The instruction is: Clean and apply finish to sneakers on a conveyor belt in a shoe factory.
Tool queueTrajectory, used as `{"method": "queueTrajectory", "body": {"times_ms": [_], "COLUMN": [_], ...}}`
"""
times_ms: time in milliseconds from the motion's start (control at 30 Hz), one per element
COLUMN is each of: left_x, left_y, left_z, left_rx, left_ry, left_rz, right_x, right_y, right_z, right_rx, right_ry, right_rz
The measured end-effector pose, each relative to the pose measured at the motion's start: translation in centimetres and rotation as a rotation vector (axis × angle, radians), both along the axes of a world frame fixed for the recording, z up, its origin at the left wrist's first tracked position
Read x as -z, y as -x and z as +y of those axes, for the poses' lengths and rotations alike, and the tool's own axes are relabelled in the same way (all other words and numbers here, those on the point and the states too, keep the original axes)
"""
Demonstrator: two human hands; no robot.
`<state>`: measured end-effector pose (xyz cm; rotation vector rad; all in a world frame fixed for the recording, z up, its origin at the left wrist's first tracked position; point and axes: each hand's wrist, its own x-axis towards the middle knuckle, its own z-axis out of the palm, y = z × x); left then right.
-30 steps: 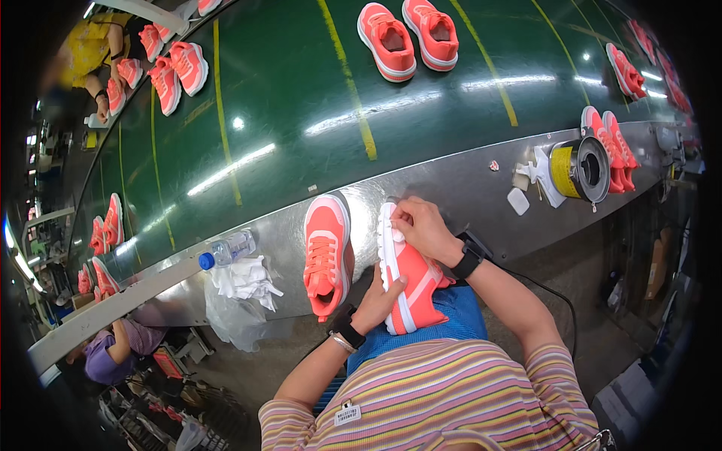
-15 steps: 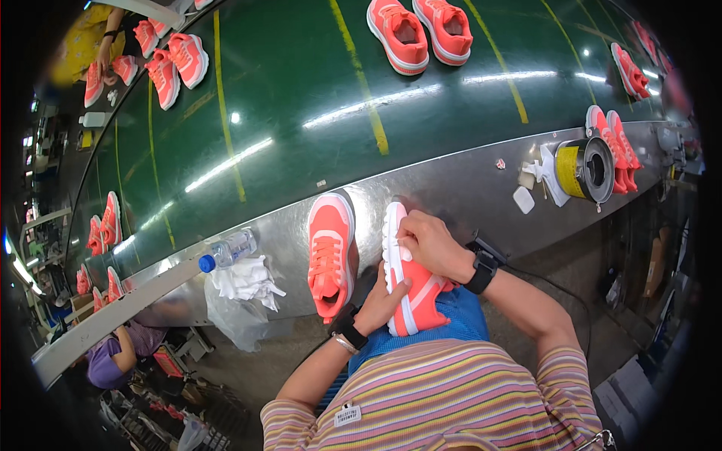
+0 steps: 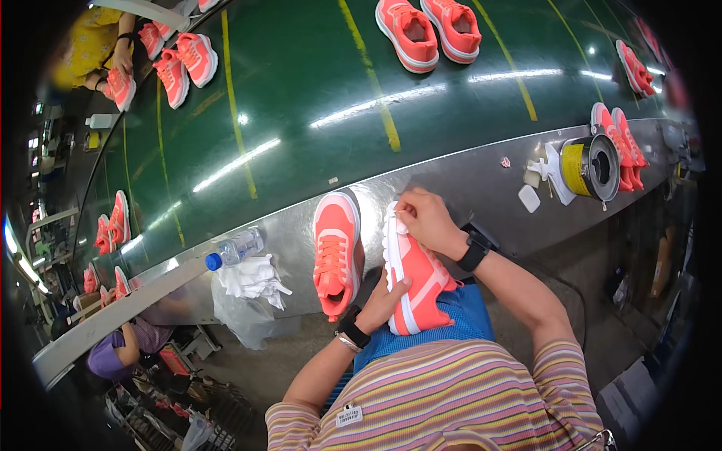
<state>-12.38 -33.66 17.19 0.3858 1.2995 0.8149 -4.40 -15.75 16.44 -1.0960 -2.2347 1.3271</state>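
Currently, coral sneaker (image 3: 418,279) between both hands (image 3: 379,307) (image 3: 432,224)

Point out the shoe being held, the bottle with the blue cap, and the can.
Held shoe (image 3: 416,264): head view, on the coral side of its upper.
Bottle (image 3: 244,244): head view, on its clear body.
Can (image 3: 576,170): head view, on its yellow side.

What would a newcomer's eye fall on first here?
The coral sneaker in the left hand, right hand at its toe, near centre, draws the eye first. Another coral sneaker stands just left of it on the metal ledge. Beyond spreads the wide, yellow-lined green belt, carrying more sneakers.
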Motion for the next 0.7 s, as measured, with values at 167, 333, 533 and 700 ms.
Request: {"method": "queueTrajectory", "body": {"times_ms": [167, 333, 533, 700], "left_x": [0.0, 0.5, 0.8, 0.8], "left_y": [0.4, 0.4, 0.6, 0.2], "left_z": [-0.5, -0.8, -1.1, -1.3], "left_rx": [-0.069, -0.087, -0.078, -0.109], "left_ry": [0.039, 0.029, 0.049, 0.048], "left_rz": [-0.098, -0.133, -0.091, -0.104], "right_x": [-0.1, -1.5, -2.1, 0.3], "right_y": [-0.7, -0.6, -0.9, 1.7], "right_z": [-1.0, -2.3, -4.7, -0.5], "right_rx": [0.071, -0.087, -0.241, -0.019], "right_ry": [0.271, -0.046, -0.078, -0.005], "right_rz": [0.153, 0.112, 0.135, -0.004]}}
